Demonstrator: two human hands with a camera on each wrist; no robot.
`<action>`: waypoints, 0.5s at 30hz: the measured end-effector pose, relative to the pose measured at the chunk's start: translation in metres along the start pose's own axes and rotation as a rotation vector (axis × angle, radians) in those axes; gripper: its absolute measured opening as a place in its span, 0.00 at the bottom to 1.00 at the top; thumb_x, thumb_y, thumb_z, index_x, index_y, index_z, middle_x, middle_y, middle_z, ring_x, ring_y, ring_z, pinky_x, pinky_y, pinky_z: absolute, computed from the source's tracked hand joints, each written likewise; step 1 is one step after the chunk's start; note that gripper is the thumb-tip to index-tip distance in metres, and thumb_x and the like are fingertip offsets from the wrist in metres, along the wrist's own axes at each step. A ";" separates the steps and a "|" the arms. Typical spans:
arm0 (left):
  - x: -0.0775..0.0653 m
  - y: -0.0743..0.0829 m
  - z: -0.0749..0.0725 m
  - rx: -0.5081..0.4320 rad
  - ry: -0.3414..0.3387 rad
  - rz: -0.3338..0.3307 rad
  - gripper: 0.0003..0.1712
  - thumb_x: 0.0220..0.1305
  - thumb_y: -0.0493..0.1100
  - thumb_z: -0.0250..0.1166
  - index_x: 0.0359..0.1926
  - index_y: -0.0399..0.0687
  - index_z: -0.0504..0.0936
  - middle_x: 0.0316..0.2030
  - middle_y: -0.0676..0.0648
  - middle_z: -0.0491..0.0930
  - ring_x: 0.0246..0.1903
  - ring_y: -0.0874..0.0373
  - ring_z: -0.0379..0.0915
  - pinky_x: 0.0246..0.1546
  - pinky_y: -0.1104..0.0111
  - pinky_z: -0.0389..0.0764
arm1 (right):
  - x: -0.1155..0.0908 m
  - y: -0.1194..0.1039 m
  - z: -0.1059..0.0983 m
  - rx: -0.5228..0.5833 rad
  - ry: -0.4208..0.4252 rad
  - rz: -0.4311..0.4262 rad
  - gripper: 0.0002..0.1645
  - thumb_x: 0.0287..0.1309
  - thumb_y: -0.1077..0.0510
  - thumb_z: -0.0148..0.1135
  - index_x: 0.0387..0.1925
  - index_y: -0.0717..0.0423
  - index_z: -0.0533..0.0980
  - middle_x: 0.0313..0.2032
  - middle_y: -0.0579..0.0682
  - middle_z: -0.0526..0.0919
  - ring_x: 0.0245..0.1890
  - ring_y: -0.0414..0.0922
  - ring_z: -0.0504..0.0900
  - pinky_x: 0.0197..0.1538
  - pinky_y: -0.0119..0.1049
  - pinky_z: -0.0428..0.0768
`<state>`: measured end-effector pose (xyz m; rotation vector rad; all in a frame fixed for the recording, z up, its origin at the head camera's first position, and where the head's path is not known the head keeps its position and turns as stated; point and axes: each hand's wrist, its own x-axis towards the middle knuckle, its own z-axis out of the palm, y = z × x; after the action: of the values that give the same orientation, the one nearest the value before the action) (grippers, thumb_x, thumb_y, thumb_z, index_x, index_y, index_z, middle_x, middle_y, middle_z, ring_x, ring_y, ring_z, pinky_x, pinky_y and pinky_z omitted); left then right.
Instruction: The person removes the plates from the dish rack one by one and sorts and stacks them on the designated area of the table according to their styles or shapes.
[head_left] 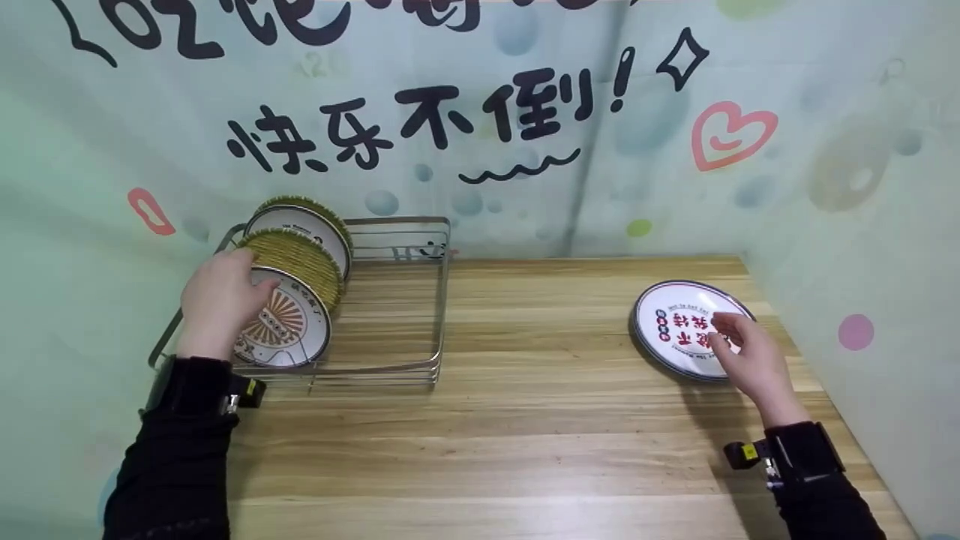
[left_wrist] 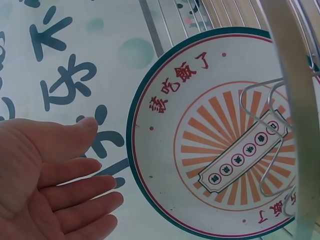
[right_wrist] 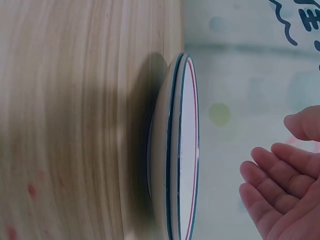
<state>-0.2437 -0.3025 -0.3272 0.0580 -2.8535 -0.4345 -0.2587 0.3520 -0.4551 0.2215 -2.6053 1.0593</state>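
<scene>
A white plate (head_left: 307, 326) with a dark green rim and an orange sunburst leans at the front of a wire rack. My left hand (head_left: 217, 304) is over the rack's left side, beside this plate's upper edge. In the left wrist view the fingers (left_wrist: 90, 210) are extended and apart from the plate's rim (left_wrist: 131, 135), holding nothing. On the right, stacked white plates (head_left: 679, 349) with red lettering lie on the table. Just above their right side hovers my right hand (head_left: 757, 364), fingers loosely bent and holding nothing; the right wrist view shows a gap between it and the stack (right_wrist: 172, 150).
The metal wire rack (head_left: 442, 300) stands at the back left of the wooden table (head_left: 510, 435). Behind the front plate are a woven green-yellow round (head_left: 300, 259), another white plate (head_left: 281, 217) and a second woven round (head_left: 300, 201). A printed cloth (head_left: 525, 202) hangs behind.
</scene>
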 end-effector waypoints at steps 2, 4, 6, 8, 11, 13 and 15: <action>0.002 0.000 0.000 0.006 -0.002 0.008 0.30 0.59 0.43 0.62 0.56 0.25 0.67 0.51 0.24 0.68 0.49 0.29 0.64 0.45 0.40 0.67 | 0.000 -0.001 0.001 -0.016 0.001 -0.027 0.21 0.61 0.61 0.56 0.52 0.71 0.70 0.49 0.68 0.75 0.50 0.63 0.73 0.54 0.55 0.67; 0.005 0.000 0.000 0.006 -0.007 0.009 0.30 0.58 0.42 0.62 0.56 0.26 0.67 0.52 0.24 0.68 0.49 0.29 0.64 0.46 0.39 0.66 | 0.000 -0.003 0.002 -0.021 -0.002 -0.050 0.21 0.60 0.61 0.56 0.52 0.70 0.70 0.50 0.68 0.74 0.50 0.63 0.72 0.55 0.55 0.66; 0.009 0.001 -0.001 0.010 -0.018 0.009 0.30 0.58 0.42 0.63 0.56 0.26 0.67 0.52 0.24 0.67 0.50 0.29 0.63 0.46 0.39 0.66 | 0.000 -0.004 0.004 -0.025 0.003 -0.077 0.21 0.59 0.61 0.57 0.52 0.70 0.70 0.50 0.67 0.74 0.51 0.62 0.72 0.55 0.55 0.66; 0.013 0.002 -0.001 0.015 -0.029 0.005 0.30 0.58 0.42 0.62 0.57 0.26 0.66 0.53 0.25 0.67 0.50 0.29 0.63 0.46 0.39 0.66 | 0.001 -0.006 0.005 -0.032 0.008 -0.112 0.21 0.58 0.62 0.58 0.52 0.71 0.70 0.49 0.67 0.74 0.51 0.62 0.72 0.55 0.55 0.65; 0.019 0.003 -0.001 0.029 -0.042 -0.001 0.30 0.59 0.42 0.62 0.57 0.27 0.66 0.52 0.25 0.67 0.49 0.30 0.64 0.44 0.39 0.68 | 0.000 -0.008 0.007 -0.044 0.018 -0.155 0.21 0.57 0.63 0.59 0.51 0.71 0.71 0.49 0.67 0.75 0.50 0.62 0.72 0.55 0.56 0.65; 0.021 0.004 -0.001 0.038 -0.041 0.001 0.29 0.59 0.42 0.62 0.56 0.27 0.67 0.51 0.26 0.68 0.48 0.30 0.65 0.43 0.40 0.68 | 0.000 -0.009 0.008 -0.049 0.017 -0.185 0.22 0.56 0.64 0.60 0.51 0.71 0.71 0.48 0.67 0.75 0.49 0.62 0.72 0.54 0.57 0.64; 0.023 0.004 0.001 0.041 -0.035 0.004 0.28 0.59 0.42 0.61 0.55 0.27 0.67 0.50 0.26 0.68 0.47 0.31 0.66 0.41 0.40 0.69 | 0.000 -0.010 0.009 -0.054 0.020 -0.201 0.22 0.55 0.64 0.60 0.51 0.71 0.71 0.48 0.67 0.76 0.49 0.61 0.72 0.55 0.57 0.64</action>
<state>-0.2662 -0.3003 -0.3210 0.0525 -2.8969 -0.3805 -0.2587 0.3384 -0.4550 0.4470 -2.5267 0.9162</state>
